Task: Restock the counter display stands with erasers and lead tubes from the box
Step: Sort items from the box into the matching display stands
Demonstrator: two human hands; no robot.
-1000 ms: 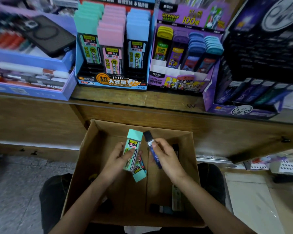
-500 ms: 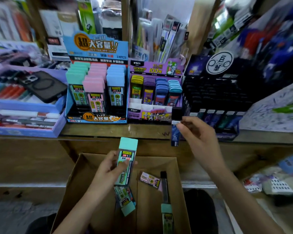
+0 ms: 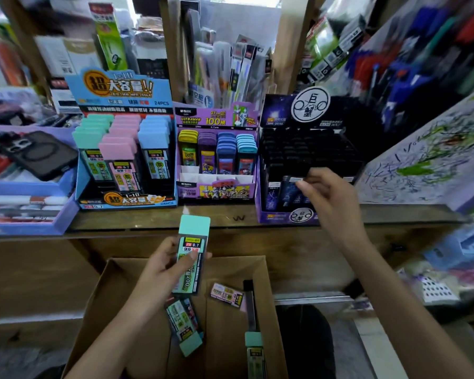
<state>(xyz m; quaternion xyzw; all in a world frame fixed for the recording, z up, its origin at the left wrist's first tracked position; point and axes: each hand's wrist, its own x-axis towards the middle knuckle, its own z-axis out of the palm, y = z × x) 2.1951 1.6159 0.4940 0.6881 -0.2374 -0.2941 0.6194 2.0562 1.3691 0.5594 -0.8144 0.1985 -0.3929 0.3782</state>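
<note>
A: Hand status?
B: The left hand grips a teal-capped lead case, thumb across the label. Cap end up, slightly tilted. It's over the far edge of the cardboard box, just below the wooden counter.

A: And the other one?
B: The right hand is up at the black-and-purple stand, rightmost of three on the counter. Fingers are curled, fingertips at the tops of the dark blue tubes in its front row. Can't tell whether it's pinching one or only touching; too blurred there.

A: The other stands?
B: The blue display stand is on the left, holding three rows of cases with teal, pink and blue caps. The purple Ultraman stand sits between the two, just beside each, with yellow, purple, blue and light-blue rows.

A: What's in the box?
B: A second teal-capped case lies below the left hand, cap toward the camera. There's a pink-labelled case flat near the middle, and a slim tube with a teal section along the right wall.

A: Anything else on the counter?
B: A black phone lies on a lilac tray of pens, left of the blue display stand.
</note>
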